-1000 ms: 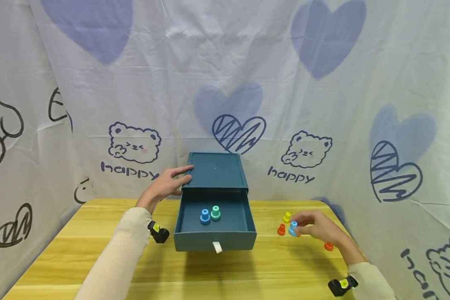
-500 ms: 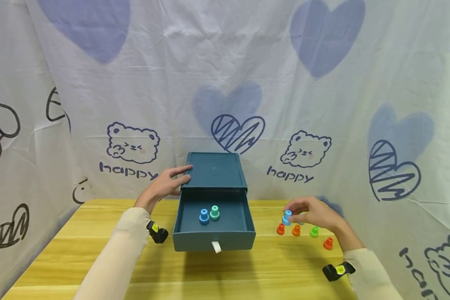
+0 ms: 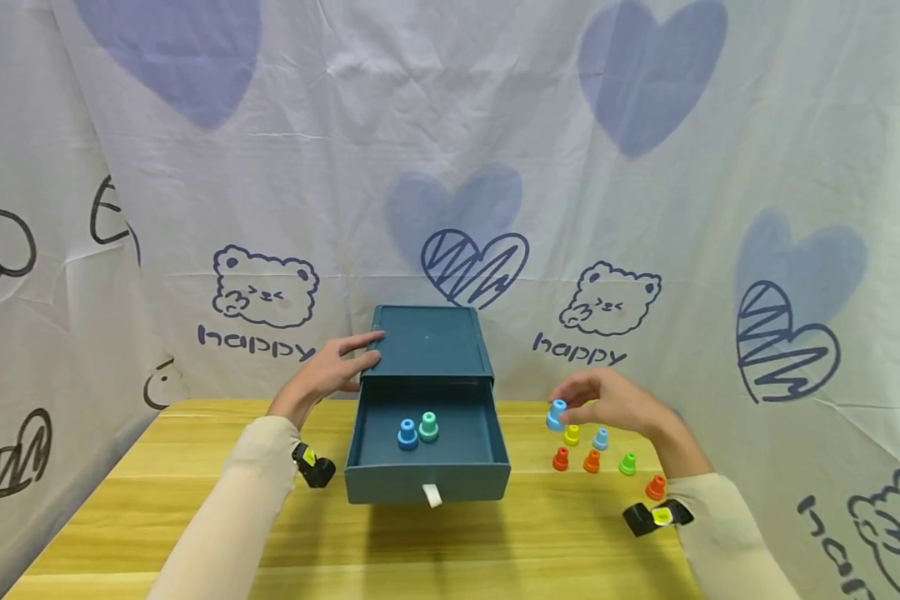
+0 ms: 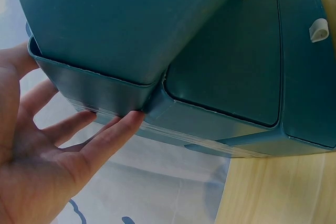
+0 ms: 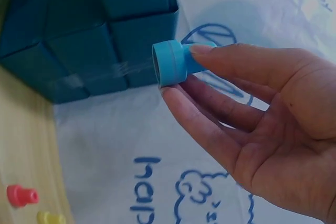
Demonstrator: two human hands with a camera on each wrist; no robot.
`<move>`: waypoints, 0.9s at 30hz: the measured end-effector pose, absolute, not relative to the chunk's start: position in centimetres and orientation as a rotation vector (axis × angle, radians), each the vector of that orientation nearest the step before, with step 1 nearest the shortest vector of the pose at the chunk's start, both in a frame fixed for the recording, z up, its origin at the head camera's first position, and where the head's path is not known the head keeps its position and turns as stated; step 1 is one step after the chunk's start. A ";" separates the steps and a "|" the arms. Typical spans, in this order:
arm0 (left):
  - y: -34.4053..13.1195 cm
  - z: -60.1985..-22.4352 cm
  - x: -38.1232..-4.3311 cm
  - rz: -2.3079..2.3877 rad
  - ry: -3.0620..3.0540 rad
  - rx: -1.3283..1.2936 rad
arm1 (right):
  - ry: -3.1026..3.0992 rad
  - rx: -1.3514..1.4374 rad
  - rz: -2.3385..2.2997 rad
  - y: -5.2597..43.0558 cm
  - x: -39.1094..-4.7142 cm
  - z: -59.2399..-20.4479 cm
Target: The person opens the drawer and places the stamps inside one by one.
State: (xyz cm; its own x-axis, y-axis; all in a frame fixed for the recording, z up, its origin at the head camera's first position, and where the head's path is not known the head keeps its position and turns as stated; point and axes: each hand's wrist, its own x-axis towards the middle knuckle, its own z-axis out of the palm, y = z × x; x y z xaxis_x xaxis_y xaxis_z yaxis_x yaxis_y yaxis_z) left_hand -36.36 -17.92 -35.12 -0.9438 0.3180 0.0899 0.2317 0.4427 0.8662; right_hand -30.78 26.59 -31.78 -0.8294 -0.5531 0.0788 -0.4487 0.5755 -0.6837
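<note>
My right hand (image 3: 617, 402) pinches a light blue stepped plastic peg (image 3: 557, 414) between thumb and fingers, above the table and right of the drawer unit. In the right wrist view this light blue peg (image 5: 176, 61) shows a wide hollow base and a narrower stem. My left hand (image 3: 328, 371) rests with extended fingers against the left side and top edge of the dark teal drawer unit (image 3: 431, 337). The unit's top drawer (image 3: 427, 483) is pulled out. Inside it stand a blue peg (image 3: 408, 435) and a mint green peg (image 3: 429, 427), side by side.
On the wooden table (image 3: 195, 483), right of the drawer, stand a yellow peg (image 3: 572, 435), another light blue peg (image 3: 601, 439), a red peg (image 3: 561, 459), an orange peg (image 3: 592, 462), a green peg (image 3: 627, 464) and a red-orange peg (image 3: 656, 487). A printed curtain (image 3: 450, 125) hangs behind.
My right hand has lifted the light blue peg and carried it up and left, uncovering pegs on the table behind it. The left hand stays in place on the drawer unit.
</note>
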 end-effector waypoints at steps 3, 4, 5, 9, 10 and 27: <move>-17.9 -35.1 -36.3 1.542 2.590 0.491 | 2.648 -0.878 -1.091 25.7 -30.7 -31.0; -17.9 -35.1 -36.3 1.542 2.589 0.489 | 2.650 -0.882 -1.084 25.5 -30.7 -30.7; -17.9 -35.1 -36.3 1.544 2.588 0.488 | 2.650 -0.884 -1.079 25.2 -30.7 -30.5; -17.9 -35.2 -36.3 1.547 2.586 0.476 | 2.646 -0.892 -1.066 24.3 -30.7 -29.8; -18.0 -35.2 -36.3 1.542 2.589 0.478 | 2.644 -0.889 -1.064 24.0 -30.7 -29.6; -17.9 -34.7 -36.0 1.541 2.584 0.501 | 2.577 -0.960 -1.010 19.7 -31.5 -27.5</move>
State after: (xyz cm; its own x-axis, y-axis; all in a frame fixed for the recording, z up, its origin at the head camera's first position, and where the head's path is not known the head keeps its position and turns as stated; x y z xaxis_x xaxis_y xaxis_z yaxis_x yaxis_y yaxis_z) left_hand -35.97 -17.88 -34.72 -0.9419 0.3241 0.0884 0.2319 0.4366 0.8692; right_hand -31.49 19.70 -27.47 -0.7654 -0.6424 0.0383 -0.4974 0.5529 -0.6685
